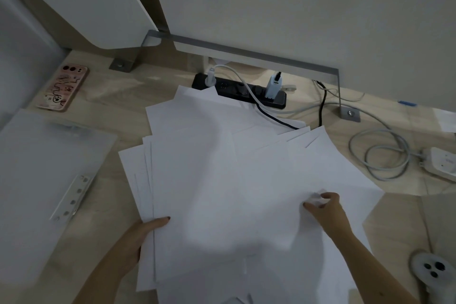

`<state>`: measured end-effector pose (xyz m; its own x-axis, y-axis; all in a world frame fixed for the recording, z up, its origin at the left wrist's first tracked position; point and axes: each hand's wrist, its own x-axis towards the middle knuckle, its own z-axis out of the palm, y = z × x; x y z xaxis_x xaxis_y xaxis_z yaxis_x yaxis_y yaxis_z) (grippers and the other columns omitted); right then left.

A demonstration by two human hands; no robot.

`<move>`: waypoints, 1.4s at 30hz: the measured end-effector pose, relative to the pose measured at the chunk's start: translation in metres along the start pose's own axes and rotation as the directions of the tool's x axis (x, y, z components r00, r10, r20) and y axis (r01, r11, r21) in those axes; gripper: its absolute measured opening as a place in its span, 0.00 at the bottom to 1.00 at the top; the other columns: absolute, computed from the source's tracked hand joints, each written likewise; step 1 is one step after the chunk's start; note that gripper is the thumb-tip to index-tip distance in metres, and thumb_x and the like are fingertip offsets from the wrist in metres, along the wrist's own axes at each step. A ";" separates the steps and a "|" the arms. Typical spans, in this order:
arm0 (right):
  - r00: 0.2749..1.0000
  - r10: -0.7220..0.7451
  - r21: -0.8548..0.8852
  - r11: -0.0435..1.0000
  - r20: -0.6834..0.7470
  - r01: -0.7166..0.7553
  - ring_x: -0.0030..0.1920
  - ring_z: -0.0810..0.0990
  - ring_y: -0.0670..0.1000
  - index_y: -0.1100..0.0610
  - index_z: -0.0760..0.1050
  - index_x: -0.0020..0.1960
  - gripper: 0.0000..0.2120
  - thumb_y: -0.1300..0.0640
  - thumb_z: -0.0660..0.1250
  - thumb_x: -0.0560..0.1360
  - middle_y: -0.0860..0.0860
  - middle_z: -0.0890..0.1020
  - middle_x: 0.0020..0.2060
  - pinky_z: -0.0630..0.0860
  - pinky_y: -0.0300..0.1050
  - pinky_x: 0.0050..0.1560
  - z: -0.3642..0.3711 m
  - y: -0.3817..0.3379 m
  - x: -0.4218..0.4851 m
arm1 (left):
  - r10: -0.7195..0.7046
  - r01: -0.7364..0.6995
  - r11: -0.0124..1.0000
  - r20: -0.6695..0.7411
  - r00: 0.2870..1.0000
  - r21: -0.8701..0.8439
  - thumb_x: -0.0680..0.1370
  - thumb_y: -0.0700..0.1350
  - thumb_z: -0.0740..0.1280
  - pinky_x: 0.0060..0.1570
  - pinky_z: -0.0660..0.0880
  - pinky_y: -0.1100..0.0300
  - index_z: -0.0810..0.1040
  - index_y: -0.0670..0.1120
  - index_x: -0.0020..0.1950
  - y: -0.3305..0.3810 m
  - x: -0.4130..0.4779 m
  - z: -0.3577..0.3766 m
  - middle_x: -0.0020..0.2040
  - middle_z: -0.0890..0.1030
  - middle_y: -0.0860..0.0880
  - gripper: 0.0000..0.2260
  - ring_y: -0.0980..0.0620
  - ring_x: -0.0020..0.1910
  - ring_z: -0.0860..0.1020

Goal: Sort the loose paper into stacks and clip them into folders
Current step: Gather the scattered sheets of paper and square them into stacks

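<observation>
A wide, untidy spread of loose white paper sheets (222, 180) covers the middle of the wooden desk, fanned at different angles. My left hand (138, 237) grips the left edge of several sheets, thumb on top and fingers hidden beneath. My right hand (325, 205) pinches and crumples a spot of the top sheet between thumb and fingers. A translucent open folder (37, 168) lies flat to the left, with its metal clip strip (72, 197) showing.
A pink phone (63, 86) lies at the back left. A black power strip (241, 91) with plugs sits behind the paper, its cables running right to a coiled grey cord (380, 155) and a white adapter (441, 163). A white controller (431, 269) lies near the front right.
</observation>
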<state>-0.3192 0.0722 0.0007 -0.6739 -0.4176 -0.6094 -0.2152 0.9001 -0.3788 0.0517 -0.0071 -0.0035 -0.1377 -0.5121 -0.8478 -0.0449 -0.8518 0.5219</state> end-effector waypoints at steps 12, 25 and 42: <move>0.898 -0.406 -0.010 0.911 0.169 0.413 0.40 0.75 0.50 0.48 0.70 0.44 0.06 0.56 0.60 0.78 0.46 0.76 0.38 0.68 0.32 0.36 0.018 -0.017 -0.032 | 0.020 -0.023 0.999 -0.072 0.997 -0.044 0.74 0.47 0.69 0.69 0.64 0.50 0.74 0.41 0.63 -0.009 0.009 0.003 0.56 0.79 0.45 0.19 0.44 0.60 0.74; 0.724 -0.484 0.284 0.697 -0.492 0.658 0.30 0.73 0.39 0.53 0.73 0.49 0.06 0.61 0.59 0.78 0.45 0.76 0.34 0.66 0.28 0.31 -0.082 -0.074 -0.074 | 0.103 -0.105 0.994 -0.148 0.984 -0.006 0.72 0.45 0.71 0.70 0.63 0.46 0.71 0.40 0.67 -0.014 0.015 0.003 0.63 0.75 0.43 0.25 0.42 0.64 0.72; 0.923 -0.351 0.453 0.856 0.157 0.248 0.38 0.79 0.52 0.55 0.76 0.48 0.08 0.63 0.59 0.77 0.54 0.81 0.40 0.75 0.42 0.40 0.028 -0.080 -0.069 | 0.092 -0.098 0.977 -0.039 0.995 -0.187 0.68 0.69 0.59 0.70 0.63 0.44 0.62 0.49 0.74 0.002 0.002 0.008 0.71 0.70 0.47 0.39 0.44 0.68 0.69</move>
<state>-0.2358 0.0257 0.0537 -0.4359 -0.7207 -0.5391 -0.0309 0.6107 -0.7913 0.0439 -0.0091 -0.0034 -0.1023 -0.5925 -0.7990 0.1549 -0.8030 0.5756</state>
